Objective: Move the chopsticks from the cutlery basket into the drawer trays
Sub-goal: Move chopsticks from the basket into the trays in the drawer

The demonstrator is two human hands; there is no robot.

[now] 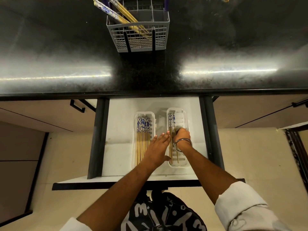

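A grey cutlery basket (138, 35) stands on the black counter, with several blue-patterned bamboo chopsticks (116, 14) leaning out of its left side. In the open drawer, the left tray (135, 140) holds several chopsticks (143, 134) laid side by side. The right tray (185, 117) holds a few chopsticks (171, 121). My right hand (182, 135) is curled over those chopsticks inside the right tray, gripping them. My left hand (158, 147) lies flat, fingers apart, against the right tray's left edge.
The white drawer (116, 122) is pulled out below the black counter (66, 55). Cabinet fronts with black handles (78, 105) flank it. A metal bangle (183, 144) sits on my right wrist. Tiled floor lies below.
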